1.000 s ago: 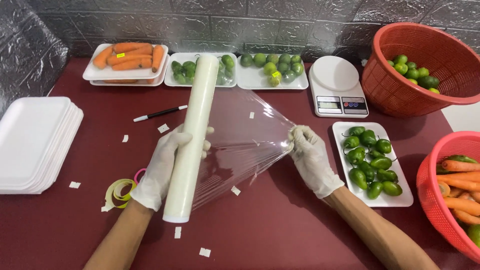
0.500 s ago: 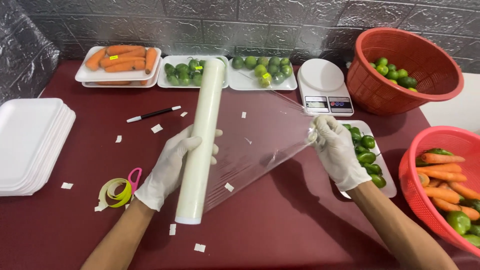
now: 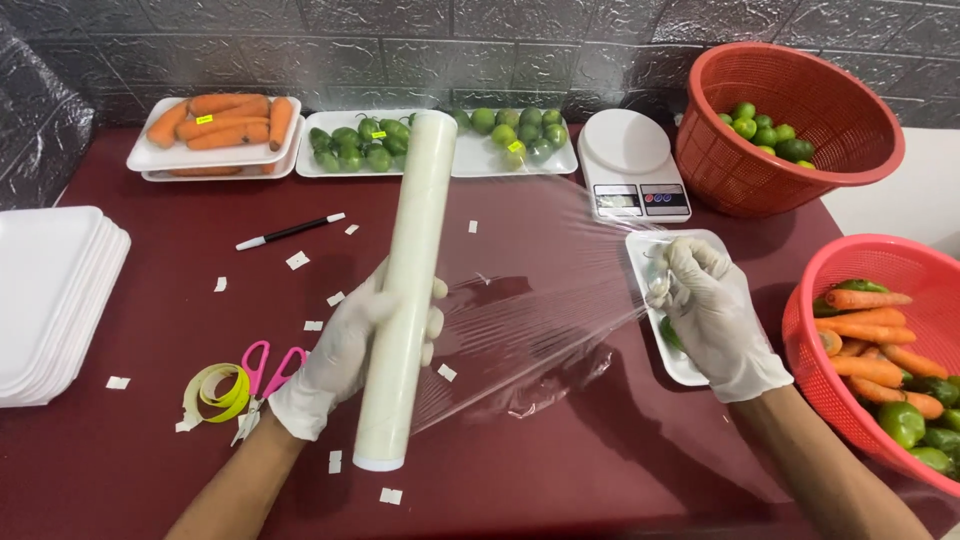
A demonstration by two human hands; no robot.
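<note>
left hand (image 3: pixel 345 345) clenched round cling-film roll (image 3: pixel 405 290), mid-table, tilted | right hand (image 3: pixel 715 315) pinching film sheet (image 3: pixel 545 290) edge over white tray (image 3: pixel 690 365) | film likely thin, clingy, tear-prone; grip roll mid-length

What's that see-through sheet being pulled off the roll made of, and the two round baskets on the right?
The sheet looks like thin plastic cling film: clear, glossy, wrinkling where the right hand pulls it from the roll. The upper basket and lower basket seem moulded plastic: red, latticed walls.
</note>
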